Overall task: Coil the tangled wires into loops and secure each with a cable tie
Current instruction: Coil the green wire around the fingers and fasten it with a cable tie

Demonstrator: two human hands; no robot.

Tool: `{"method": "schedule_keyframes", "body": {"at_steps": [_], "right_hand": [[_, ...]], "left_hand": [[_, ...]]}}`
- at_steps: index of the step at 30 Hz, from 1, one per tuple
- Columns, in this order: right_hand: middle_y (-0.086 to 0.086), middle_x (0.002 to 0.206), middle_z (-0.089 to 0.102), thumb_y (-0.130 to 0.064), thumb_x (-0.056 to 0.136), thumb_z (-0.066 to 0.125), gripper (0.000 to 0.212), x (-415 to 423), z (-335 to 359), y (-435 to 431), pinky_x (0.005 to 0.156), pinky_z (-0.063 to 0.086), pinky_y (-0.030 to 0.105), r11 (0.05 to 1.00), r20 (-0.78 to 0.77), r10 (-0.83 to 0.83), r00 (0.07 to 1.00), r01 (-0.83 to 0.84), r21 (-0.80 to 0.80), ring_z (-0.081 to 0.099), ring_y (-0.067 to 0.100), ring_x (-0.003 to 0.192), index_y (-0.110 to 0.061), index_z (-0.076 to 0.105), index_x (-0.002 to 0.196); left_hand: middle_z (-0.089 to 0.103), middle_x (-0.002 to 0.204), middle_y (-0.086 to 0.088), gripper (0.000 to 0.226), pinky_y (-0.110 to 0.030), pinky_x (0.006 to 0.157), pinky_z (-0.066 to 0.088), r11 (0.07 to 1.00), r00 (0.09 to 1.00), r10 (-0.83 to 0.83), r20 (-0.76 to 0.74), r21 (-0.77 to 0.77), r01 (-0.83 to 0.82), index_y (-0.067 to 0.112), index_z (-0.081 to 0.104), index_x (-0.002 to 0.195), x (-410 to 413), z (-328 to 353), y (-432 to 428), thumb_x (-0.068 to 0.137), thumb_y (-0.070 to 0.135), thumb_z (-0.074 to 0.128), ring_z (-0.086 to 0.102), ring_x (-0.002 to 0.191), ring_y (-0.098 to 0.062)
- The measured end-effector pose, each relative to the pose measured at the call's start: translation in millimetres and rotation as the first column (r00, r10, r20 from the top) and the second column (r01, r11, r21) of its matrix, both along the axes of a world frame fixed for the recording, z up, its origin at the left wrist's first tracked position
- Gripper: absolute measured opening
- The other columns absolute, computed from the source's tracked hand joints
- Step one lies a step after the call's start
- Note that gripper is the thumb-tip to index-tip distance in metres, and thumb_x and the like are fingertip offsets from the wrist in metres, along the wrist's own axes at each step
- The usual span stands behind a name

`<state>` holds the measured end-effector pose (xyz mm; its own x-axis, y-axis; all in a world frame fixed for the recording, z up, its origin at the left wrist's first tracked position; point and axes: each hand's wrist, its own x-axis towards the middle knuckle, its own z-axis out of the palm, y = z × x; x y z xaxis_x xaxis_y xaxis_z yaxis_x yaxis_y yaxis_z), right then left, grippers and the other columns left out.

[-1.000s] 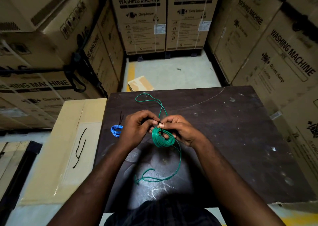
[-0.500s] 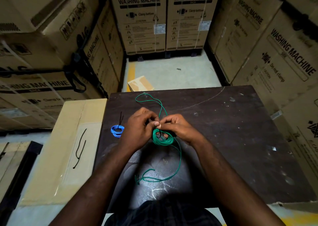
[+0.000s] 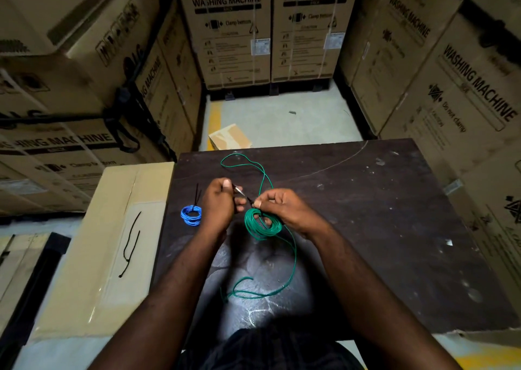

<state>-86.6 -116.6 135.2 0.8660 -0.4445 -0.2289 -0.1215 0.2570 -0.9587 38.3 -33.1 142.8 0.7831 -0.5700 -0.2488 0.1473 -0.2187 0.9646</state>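
View from above a dark counter (image 3: 366, 228) hemmed in by stacked washing machine cartons (image 3: 225, 31). A person's two bare arms reach in from the bottom edge.

The right hand (image 3: 284, 209) holds a green coil (image 3: 262, 224) just above the counter, thumb and forefinger pinching the coil's top and the other fingers hooked through its middle. A thin black cable tie (image 3: 242, 193) runs from that pinch up and to the left, its long axis slanting across the short gap between the hands. The left hand (image 3: 220, 203), the nearer one to the free tail, pinches it between thumb and curled fingers, seemingly ready to pull away from the coil.

Whether the tie's head is already threaded is hard to make out; the right thumb hides it.

Loose green wire (image 3: 293, 257) trails from the coil toward the person and also loops away toward the counter's far edge. Just left of the left hand lies a blue coil (image 3: 191, 214), already tied. Spare ties (image 3: 131, 245) lie on a cardboard box (image 3: 93, 285) beside the counter.
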Motion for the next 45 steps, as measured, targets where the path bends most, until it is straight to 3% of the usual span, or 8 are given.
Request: {"method": "schedule_keyframes", "body": {"at_steps": [4, 13, 19, 24, 29, 32, 37, 45], "right_hand": [[-0.003, 0.061, 0.063, 0.003, 0.091, 0.054, 0.008, 1.9, -0.2, 1.2, 0.043, 0.040, 0.014, 0.998, 0.036, -0.022, 0.999, 0.020, 0.060, 0.049, 0.004, 0.042, 0.000, 0.054, 0.097], [-0.008, 0.064, 0.066, 0.004, 0.088, 0.058, 0.017, 3.8, 3.8, 2.5, 0.051, 0.042, 0.011, 0.990, 0.030, -0.092, 0.995, 0.095, -0.101, 0.051, -0.002, 0.051, 0.000, 0.063, 0.104], [-0.014, 0.068, 0.071, 0.007, 0.084, 0.063, 0.028, 6.2, 4.1, 5.8, 0.060, 0.048, 0.010, 0.944, 0.022, -0.264, 0.964, 0.262, -0.200, 0.061, -0.005, 0.060, -0.004, 0.065, 0.109], [-0.004, 0.088, 0.072, 0.000, 0.082, 0.067, 0.024, 8.4, 6.9, 4.7, 0.076, 0.051, 0.017, 0.841, 0.086, -0.411, 0.908, 0.413, -0.349, 0.066, -0.001, 0.077, -0.018, 0.073, 0.097], [-0.006, 0.088, 0.072, 0.000, 0.082, 0.067, 0.022, 8.1, 11.3, 8.0, 0.074, 0.047, 0.010, 0.755, 0.128, -0.493, 0.861, 0.496, -0.428, 0.065, -0.005, 0.077, -0.014, 0.075, 0.097], [-0.004, 0.090, 0.072, -0.003, 0.081, 0.068, 0.019, 6.8, 13.8, 9.8, 0.077, 0.047, 0.011, 0.706, 0.170, -0.513, 0.841, 0.526, -0.475, 0.066, 0.001, 0.083, -0.012, 0.076, 0.096], [-0.004, 0.091, 0.072, -0.004, 0.081, 0.069, 0.018, 6.7, 20.5, 15.1, 0.081, 0.049, 0.016, 0.706, 0.233, -0.463, 0.855, 0.514, -0.488, 0.066, 0.003, 0.086, -0.010, 0.076, 0.096], [-0.017, 0.079, 0.068, -0.003, 0.082, 0.069, 0.020, 9.0, 18.3, 16.8, 0.076, 0.051, 0.021, 0.826, 0.085, -0.372, 0.924, 0.372, -0.424, 0.063, -0.006, 0.073, -0.012, 0.075, 0.099]], "left_hand": [[0.060, 0.082, -0.004, 0.020, -0.015, 0.038, 0.044, 0.999, 0.994, 0.041, -0.099, 0.001, -0.041, 0.012, 0.044, 0.093, 5.8, -0.4, -4.6, 0.105, 0.021, 0.030, 0.054, 0.038, 0.001], [0.058, 0.079, -0.004, 0.024, -0.016, 0.037, 0.044, 0.987, 0.981, 0.156, -0.113, -0.018, -0.159, 0.015, 0.043, 0.083, 15.9, -0.2, -11.6, 0.105, 0.020, 0.031, 0.052, 0.036, 0.000], [0.062, 0.076, 0.000, 0.015, -0.020, 0.040, 0.048, 0.975, 0.956, 0.216, 0.201, -0.103, -0.198, 0.012, 0.042, 0.096, 11.3, 7.6, -9.7, 0.104, 0.020, 0.032, 0.056, 0.039, -0.003], [0.063, 0.075, -0.002, 0.013, -0.021, 0.043, 0.050, 0.969, 0.940, 0.184, 0.287, -0.214, -0.125, 0.010, 0.041, 0.098, 6.5, 20.0, -9.7, 0.104, 0.017, 0.033, 0.060, 0.045, -0.009], [0.062, 0.075, -0.003, 0.009, -0.022, 0.047, 0.052, 0.960, 0.917, 0.158, 0.366, -0.275, -0.055, 0.011, 0.040, 0.097, -0.2, 29.4, -9.4, 0.103, 0.013, 0.034, 0.063, 0.050, -0.010], [0.061, 0.075, -0.003, 0.009, -0.023, 0.047, 0.053, 0.944, 0.924, 0.199, 0.326, -0.318, -0.091, 0.010, 0.039, 0.097, -2.0, 31.2, -9.6, 0.103, 0.013, 0.033, 0.062, 0.049, -0.011], [0.059, 0.076, -0.005, 0.010, -0.019, 0.042, 0.049, 0.921, 0.951, 0.271, 0.145, -0.325, -0.213, 0.007, 0.040, 0.101, 5.6, 36.7, -15.1, 0.104, 0.012, 0.031, 0.058, 0.043, -0.005], [0.061, 0.075, -0.005, 0.012, -0.019, 0.044, 0.050, 0.955, 0.959, 0.207, 0.196, -0.255, -0.154, 0.006, 0.044, 0.101, 10.6, 35.7, -13.6, 0.103, 0.013, 0.035, 0.058, 0.045, -0.003]]}}
